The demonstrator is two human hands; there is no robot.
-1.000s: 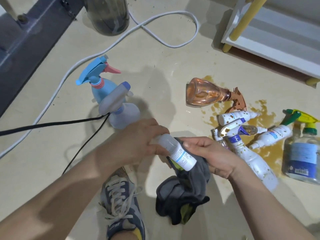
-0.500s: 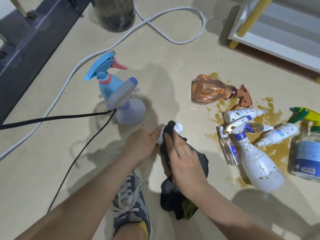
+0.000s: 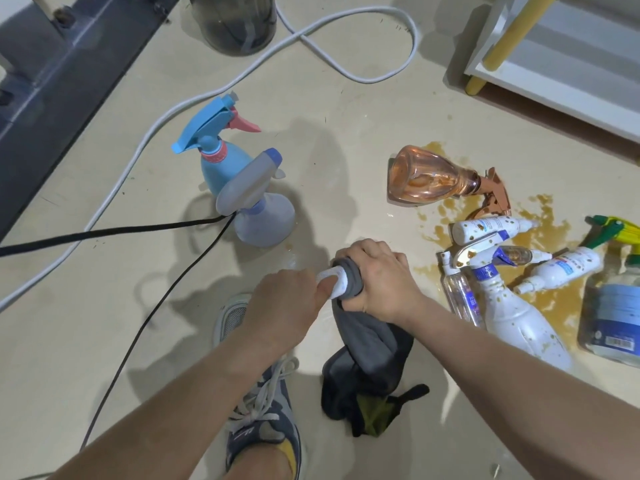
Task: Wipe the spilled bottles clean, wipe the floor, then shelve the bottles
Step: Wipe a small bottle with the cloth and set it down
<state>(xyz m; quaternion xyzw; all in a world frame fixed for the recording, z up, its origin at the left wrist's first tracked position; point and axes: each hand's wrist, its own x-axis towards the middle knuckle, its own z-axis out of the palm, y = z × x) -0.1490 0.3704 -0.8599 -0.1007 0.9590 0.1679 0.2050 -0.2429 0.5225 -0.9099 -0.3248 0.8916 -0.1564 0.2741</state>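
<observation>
clamped the fingers (image 3: pixel 374 252) of the right hand (image 3: pixel 381 282) round the grey cloth (image 3: pixel 367 341), with most of the small white bottle (image 3: pixel 335 280) sheathed inside that fist. gripped the bottle's bare end in the left hand (image 3: pixel 284 306), thumb against it, fingertips hidden behind the knuckles. held all this near the middle of the scene, just beyond the sneaker (image 3: pixel 259 410).

a second before, had the bottle lying bare on the cloth, label showing. half a second before, had the right palm flat over it. since then closed the fist fully round cloth and bottle. judged that as wiping under way on this one bottle, not yet finished.

kept the long axis running left to right, roughly level, bare end pointing left. could not tell which end carried the cap.

left the large white spray bottle (image 3: pixel 516 320) and amber spray bottle (image 3: pixel 429 178) lying in the brown spill (image 3: pixel 550 216) at right, and the white shelf (image 3: pixel 554 74) far right unfilled.
</observation>
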